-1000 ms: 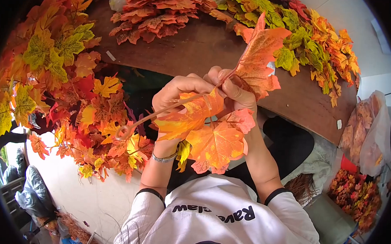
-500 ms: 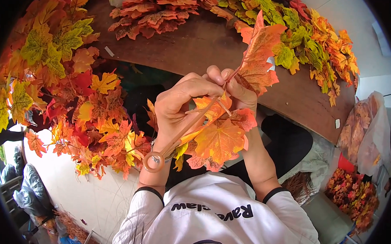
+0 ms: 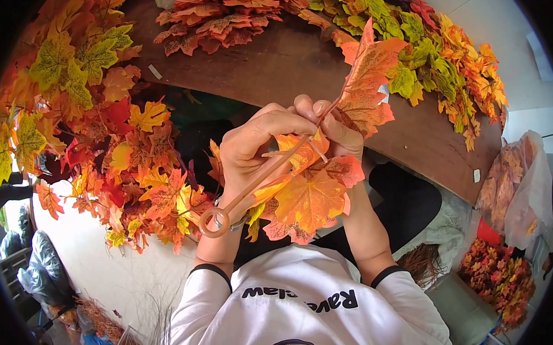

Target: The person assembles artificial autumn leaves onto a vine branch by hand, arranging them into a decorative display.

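My left hand (image 3: 253, 140) is closed around a brown artificial stem (image 3: 257, 183), which slants down to a ring-shaped loop (image 3: 214, 223) over my left wrist. An orange artificial maple leaf (image 3: 370, 81) points up from between my fingers. The thumb and fingers of my right hand (image 3: 343, 133) pinch its base where it meets the stem. Both hands' fingertips nearly touch at that joint. Below them hangs a cluster of orange and yellow leaves (image 3: 312, 200) on the same stem, covering part of my wrists.
A brown table (image 3: 262, 67) curves ahead, bearing a stack of orange-red leaves (image 3: 218, 16) and a pile of green and orange leaves (image 3: 426, 62). A large mass of leaf branches (image 3: 115, 125) fills the left side. Plastic bags (image 3: 529, 189) and a red-leaf heap (image 3: 497, 278) are at right.
The ring end of the stem has shifted very slightly left, and the upper leaf has tilted a little. My hands keep nearly the same place and grip.
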`<action>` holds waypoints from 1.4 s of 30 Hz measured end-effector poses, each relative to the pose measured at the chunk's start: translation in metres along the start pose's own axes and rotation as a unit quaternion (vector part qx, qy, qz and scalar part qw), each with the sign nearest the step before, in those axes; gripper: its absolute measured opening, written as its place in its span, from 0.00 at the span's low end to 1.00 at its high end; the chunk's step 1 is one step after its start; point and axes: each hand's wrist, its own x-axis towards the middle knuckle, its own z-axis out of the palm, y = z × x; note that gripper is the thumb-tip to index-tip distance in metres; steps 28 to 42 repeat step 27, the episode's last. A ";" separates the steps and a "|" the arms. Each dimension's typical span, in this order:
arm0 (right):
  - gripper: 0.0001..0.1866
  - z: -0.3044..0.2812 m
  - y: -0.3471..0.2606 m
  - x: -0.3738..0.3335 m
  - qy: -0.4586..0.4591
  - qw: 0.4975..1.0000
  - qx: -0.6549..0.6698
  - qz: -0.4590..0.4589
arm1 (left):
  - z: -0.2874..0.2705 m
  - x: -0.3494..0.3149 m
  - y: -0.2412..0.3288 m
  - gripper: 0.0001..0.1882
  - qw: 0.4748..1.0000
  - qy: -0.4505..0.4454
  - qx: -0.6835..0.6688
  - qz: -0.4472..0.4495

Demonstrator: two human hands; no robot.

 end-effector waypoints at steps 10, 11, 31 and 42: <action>0.06 -0.008 -0.010 -0.001 -0.055 0.995 -0.079 0.024 | 0.000 -0.007 0.003 0.12 0.990 0.016 -0.112 -0.084; 0.06 -0.009 -0.011 0.000 -0.084 0.993 -0.079 0.040 | -0.001 -0.009 0.001 0.12 0.985 0.017 -0.136 -0.103; 0.15 -0.007 -0.015 0.006 -0.011 0.981 -0.185 0.063 | -0.033 -0.003 0.008 0.16 0.993 -0.025 -0.056 -0.101; 0.15 -0.007 -0.015 0.006 -0.011 0.981 -0.185 0.063 | -0.033 -0.003 0.008 0.16 0.993 -0.025 -0.056 -0.101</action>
